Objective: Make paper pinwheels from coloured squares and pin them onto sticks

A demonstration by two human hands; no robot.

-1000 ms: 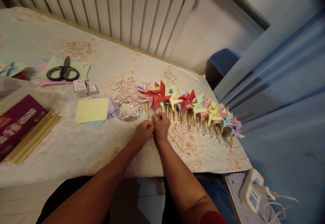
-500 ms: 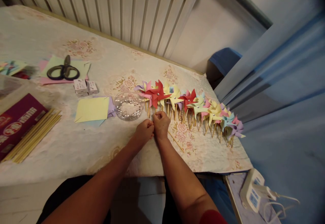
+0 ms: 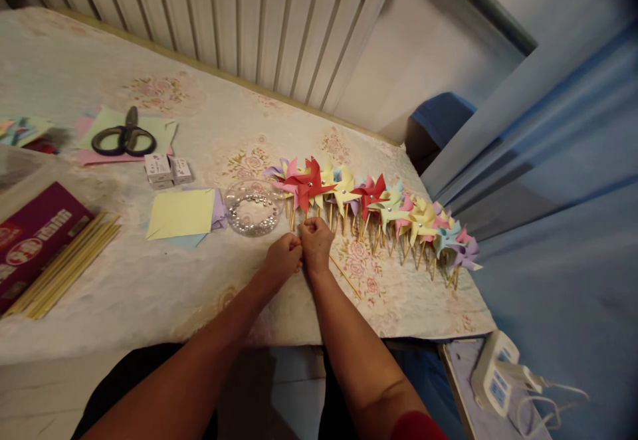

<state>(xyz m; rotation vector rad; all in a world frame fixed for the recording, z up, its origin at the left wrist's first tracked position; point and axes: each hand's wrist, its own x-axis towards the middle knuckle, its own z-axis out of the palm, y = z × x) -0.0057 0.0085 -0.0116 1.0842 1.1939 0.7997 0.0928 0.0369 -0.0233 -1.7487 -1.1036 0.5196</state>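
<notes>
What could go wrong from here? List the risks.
1. The left hand is close to the clear round plastic dish of small silvery pieces; a bump might spill them.
2. The right hand is near the red paper pinwheel, which might crease if knocked.
3. The thin tan stick on the pale floral tablecloth could roll if brushed.

One left hand (image 3: 284, 256), one right hand (image 3: 318, 246), more than ten pinwheels (image 3: 419, 219), one loose stick (image 3: 345, 277), one pair of scissors (image 3: 131, 139), one round clear container (image 3: 253, 210), at least two small boxes (image 3: 158, 169) are showing
</notes>
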